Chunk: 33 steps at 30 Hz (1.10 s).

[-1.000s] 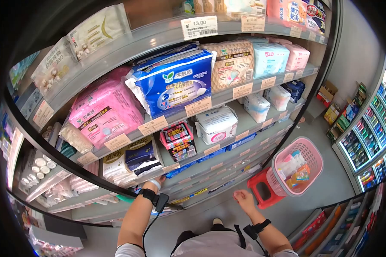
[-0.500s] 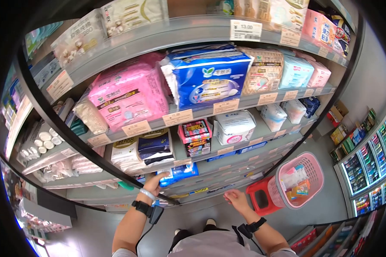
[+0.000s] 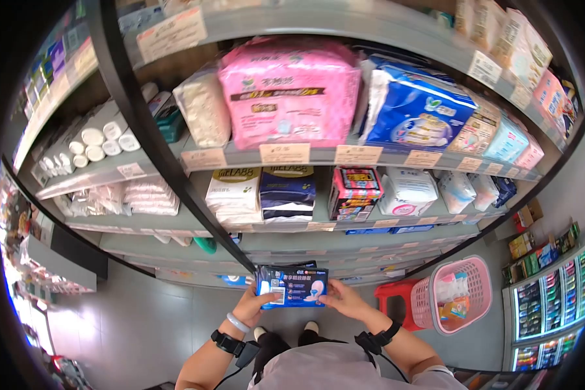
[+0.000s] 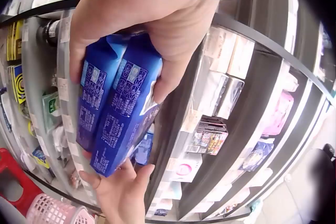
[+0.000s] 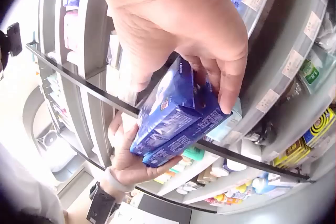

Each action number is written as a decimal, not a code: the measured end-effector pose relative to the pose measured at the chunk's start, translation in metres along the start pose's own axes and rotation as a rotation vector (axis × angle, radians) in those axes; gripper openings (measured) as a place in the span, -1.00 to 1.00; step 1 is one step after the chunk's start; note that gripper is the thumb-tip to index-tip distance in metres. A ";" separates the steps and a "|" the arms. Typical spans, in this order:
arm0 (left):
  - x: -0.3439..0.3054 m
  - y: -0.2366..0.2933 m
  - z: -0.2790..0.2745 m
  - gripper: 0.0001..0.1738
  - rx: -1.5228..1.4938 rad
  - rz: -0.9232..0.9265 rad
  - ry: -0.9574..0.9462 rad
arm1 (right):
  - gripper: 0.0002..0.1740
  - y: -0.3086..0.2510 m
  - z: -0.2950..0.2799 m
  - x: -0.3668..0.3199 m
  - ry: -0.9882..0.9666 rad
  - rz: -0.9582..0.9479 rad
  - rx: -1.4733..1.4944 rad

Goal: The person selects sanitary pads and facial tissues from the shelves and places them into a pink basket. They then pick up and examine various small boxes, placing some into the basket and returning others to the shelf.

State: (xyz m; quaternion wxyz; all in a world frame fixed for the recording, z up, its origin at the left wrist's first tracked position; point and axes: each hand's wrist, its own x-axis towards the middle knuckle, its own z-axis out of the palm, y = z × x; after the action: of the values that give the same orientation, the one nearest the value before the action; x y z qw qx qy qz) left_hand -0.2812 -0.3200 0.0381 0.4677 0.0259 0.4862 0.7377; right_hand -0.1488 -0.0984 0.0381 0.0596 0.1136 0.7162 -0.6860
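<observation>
Two dark blue packs of sanitary pads (image 3: 299, 289), stacked flat against each other, are held in front of the body at the lower shelves. My left hand (image 3: 248, 307) grips their left end, its thumb lying over the printed front. At the right end my right hand (image 3: 346, 301) pinches them, thumb on the front. The left wrist view shows the narrow sides of both packs (image 4: 123, 103) with the left hand's fingers and thumb around them. In the right wrist view the right hand (image 5: 184, 35) grasps the packs (image 5: 168, 116) from the opposite end.
Shelves (image 3: 286, 156) ahead carry a large pink pack (image 3: 292, 97), a blue pack (image 3: 416, 107) and several smaller packs. A dark upright post (image 3: 156, 143) stands at the left. On the right, a pink basket (image 3: 422, 302) with goods sits by a red stool (image 3: 387, 292).
The left hand has drawn blue packs out from the low shelf towards the body. The right hand, earlier holding nothing, has come up and now grips them too. The view has turned left.
</observation>
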 end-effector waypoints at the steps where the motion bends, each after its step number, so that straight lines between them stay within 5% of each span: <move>1: -0.002 -0.010 -0.003 -0.50 -0.018 -0.003 0.007 | -0.45 0.006 0.004 -0.001 -0.010 0.015 -0.008; 4: -0.009 -0.038 -0.012 -0.46 0.040 -0.061 -0.072 | -0.29 0.044 0.013 -0.003 0.040 0.237 -0.057; 9: -0.004 -0.078 -0.039 -0.28 -0.046 -0.218 -0.058 | -0.31 0.059 0.021 -0.009 -0.018 0.364 0.076; 12: 0.002 -0.094 -0.054 -0.38 -0.291 -0.350 0.101 | -0.41 0.066 0.017 -0.003 0.058 0.464 0.226; 15: -0.001 -0.115 -0.061 -0.49 -0.277 -0.267 0.329 | -0.52 0.071 -0.005 0.016 0.176 0.531 0.468; 21: -0.029 -0.117 -0.073 -0.50 -0.268 -0.249 0.412 | -0.58 0.109 -0.066 0.078 0.521 0.416 0.513; 23: -0.038 -0.126 -0.085 -0.53 -0.304 -0.231 0.444 | -0.65 0.106 -0.070 0.098 0.565 0.281 0.345; 33: -0.049 -0.125 -0.090 -0.56 -0.367 -0.203 0.501 | -0.67 0.154 -0.081 0.165 0.650 0.240 0.267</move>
State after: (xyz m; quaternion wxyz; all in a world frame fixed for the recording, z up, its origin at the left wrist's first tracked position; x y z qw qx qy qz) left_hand -0.2146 -0.4067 -0.0819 0.4015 -0.2895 0.4452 0.7462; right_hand -0.2656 0.0003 -0.1466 -0.1064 0.4154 0.5837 -0.6895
